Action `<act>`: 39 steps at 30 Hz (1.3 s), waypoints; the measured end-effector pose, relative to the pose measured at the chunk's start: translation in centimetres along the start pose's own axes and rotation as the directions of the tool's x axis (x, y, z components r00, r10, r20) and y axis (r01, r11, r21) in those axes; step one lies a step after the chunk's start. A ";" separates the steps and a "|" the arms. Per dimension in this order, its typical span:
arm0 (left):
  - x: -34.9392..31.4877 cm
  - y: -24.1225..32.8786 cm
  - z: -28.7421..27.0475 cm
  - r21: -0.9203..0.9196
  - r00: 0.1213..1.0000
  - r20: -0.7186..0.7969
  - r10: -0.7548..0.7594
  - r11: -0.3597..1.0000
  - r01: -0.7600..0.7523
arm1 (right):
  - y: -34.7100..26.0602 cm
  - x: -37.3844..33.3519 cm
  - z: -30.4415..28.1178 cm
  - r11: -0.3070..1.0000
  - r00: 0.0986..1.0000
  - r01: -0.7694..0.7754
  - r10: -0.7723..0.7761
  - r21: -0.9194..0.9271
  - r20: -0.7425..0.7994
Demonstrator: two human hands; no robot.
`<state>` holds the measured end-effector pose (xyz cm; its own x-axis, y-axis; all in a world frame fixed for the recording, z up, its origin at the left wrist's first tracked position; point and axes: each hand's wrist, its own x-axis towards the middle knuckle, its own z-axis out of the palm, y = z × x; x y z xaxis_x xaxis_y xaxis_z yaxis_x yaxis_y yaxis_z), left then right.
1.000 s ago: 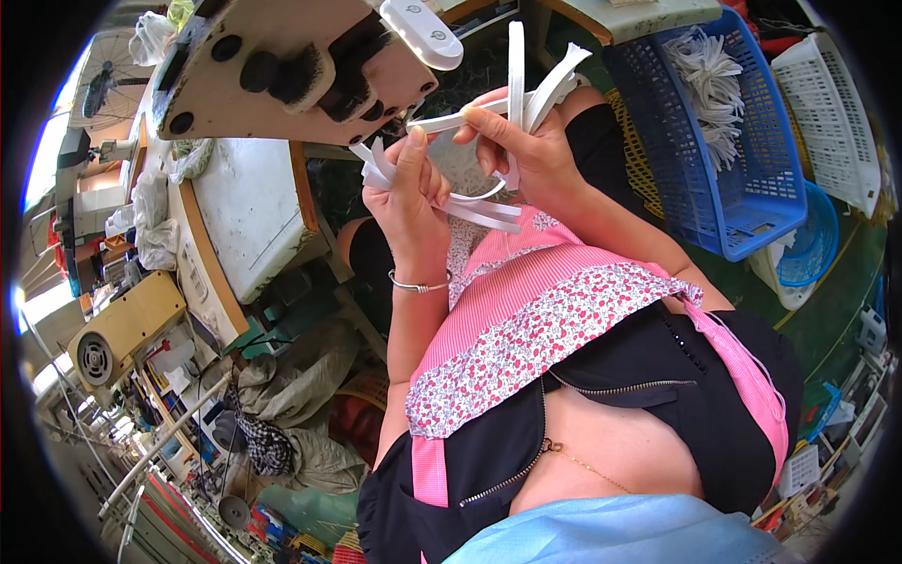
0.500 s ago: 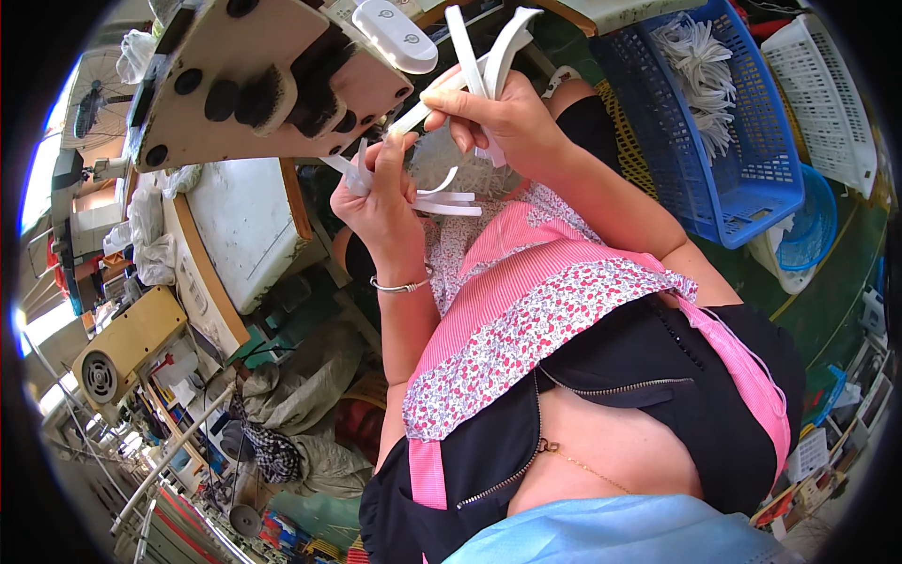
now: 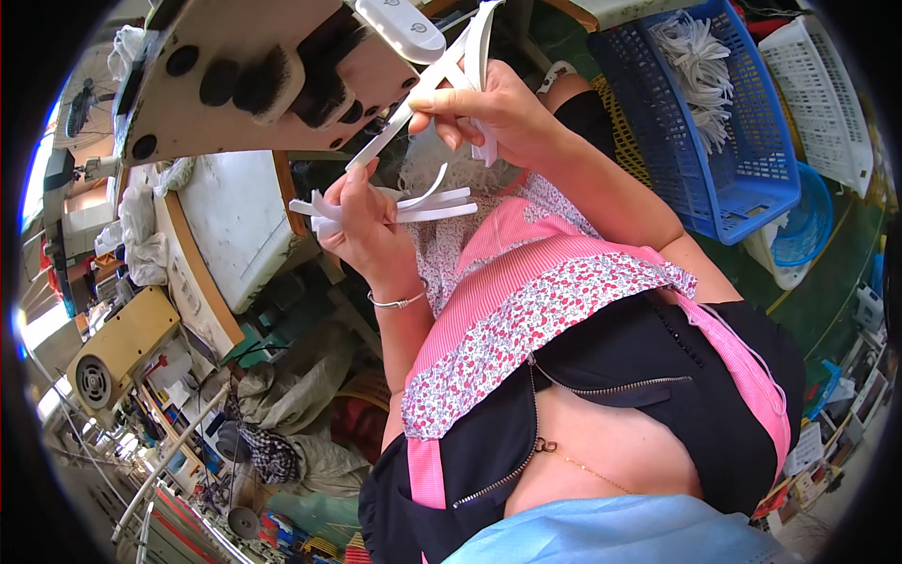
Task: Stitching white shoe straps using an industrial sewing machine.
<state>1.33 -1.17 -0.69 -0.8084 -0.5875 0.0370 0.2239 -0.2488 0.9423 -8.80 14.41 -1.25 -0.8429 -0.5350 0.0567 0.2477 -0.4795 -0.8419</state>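
My left hand [image 3: 362,221] is closed round several narrow white strips [image 3: 437,209], whose ends stick out on both sides of the fist. Between its thumb and finger it also pinches the lower end of a white strip [image 3: 387,134]. That strip runs taut and slanting up to my right hand [image 3: 489,108], which pinches it between thumb and fingers. More of the white band stands up in a loop above the right hand, and a short end hangs below its fingers. Both hands are in front of the pink apron [image 3: 526,273], beside the pale machine underside [image 3: 282,75].
At the right a blue plastic basket [image 3: 761,202] holds bundled white strips [image 3: 691,70]. White baskets [image 3: 822,103] and a round blue basket [image 3: 806,221] stand beyond it. On the left are a white-topped table [image 3: 230,226] and a tan machine [image 3: 122,343]. A white device [image 3: 404,26] hangs above.
My left hand has moved down and left, away from my right hand. A longer stretch of the white strip now spans between them. My right hand has shifted slightly left.
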 end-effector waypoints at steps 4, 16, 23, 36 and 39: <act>0.1 0.2 -1.4 0.119 0.994 0.010 0.109 0.987 -0.109 | 0.0 -0.2 0.4 1.000 1.000 0.005 -0.005 -0.028 -0.015; 1.5 -0.2 -3.6 -0.572 0.937 0.347 -0.030 0.785 0.237 | 0.9 -0.8 1.8 0.999 0.998 -0.012 0.010 -0.040 -0.058; 1.3 -1.6 -0.2 -0.605 0.928 0.350 -0.131 0.725 0.330 | 0.9 -1.0 2.1 1.000 0.996 -0.007 0.006 -0.013 -0.084; 0.8 -1.4 2.1 -0.213 0.968 0.198 -0.152 0.958 0.194 | 0.8 -1.1 2.2 0.999 0.995 -0.009 0.004 -0.052 -0.095; 0.9 -0.9 2.6 -0.089 0.991 0.103 -0.085 0.992 0.094 | 0.5 -0.9 1.9 0.996 0.994 0.016 -0.025 -0.090 -0.105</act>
<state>-1.02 0.50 -0.60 -0.8761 -0.4821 -0.0093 0.1940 -0.3702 0.9085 -6.94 13.31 -0.70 -0.8945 -0.4466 0.0213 0.1901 -0.4231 -0.8859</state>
